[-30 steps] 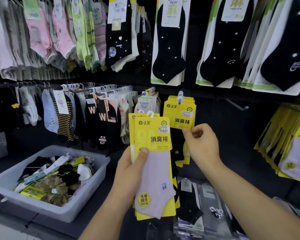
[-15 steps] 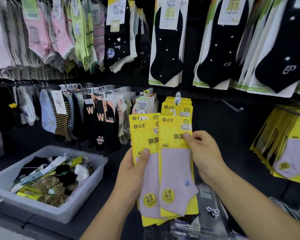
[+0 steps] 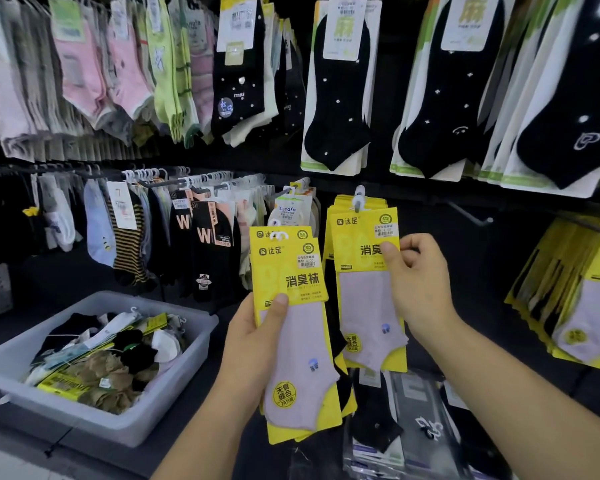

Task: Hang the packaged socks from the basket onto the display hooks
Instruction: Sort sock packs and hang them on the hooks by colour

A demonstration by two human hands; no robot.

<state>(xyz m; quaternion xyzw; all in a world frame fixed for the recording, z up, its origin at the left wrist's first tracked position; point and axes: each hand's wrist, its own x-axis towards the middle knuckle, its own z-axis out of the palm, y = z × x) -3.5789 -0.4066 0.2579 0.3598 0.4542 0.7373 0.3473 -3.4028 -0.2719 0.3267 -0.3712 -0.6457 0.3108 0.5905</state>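
Head view.

1. The left hand (image 3: 253, 355) grips a bundle of held sock packs (image 3: 291, 327) at lower centre. Its fingers are curled round the bundle's left edge and the thumb presses flat on the front yellow card. The bundle stands upright, fanned slightly, with its white hanger loops at the top. It is clear of every hook.
2. The right hand (image 3: 423, 282) pinches the front pack (image 3: 364, 292) of a hung stack just to the right of the bundle. The thumb lies on the yellow card beside the printed characters, and the other fingers are curled behind the card's right edge. A pale lilac sock shows on this pack, as on the bundle's front pack.
3. The hung stack is carried on a display hook (image 3: 359, 199) by a white hanger clip. Whether the front pack's own loop is fully seated on the hook cannot be told.
4. The basket (image 3: 146, 427), a grey tub, sits on the dark surface at lower left, well apart from both hands. It contains mixed packaged socks in black, white, tan and yellow.
5. A bare hook (image 3: 471, 216) projects to the right of the hung stack. Further right hangs another yellow stack (image 3: 575, 299).
6. The upper row carries black ankle socks (image 3: 336, 98) on white cards, and pink socks (image 3: 80, 74) hang at upper left.
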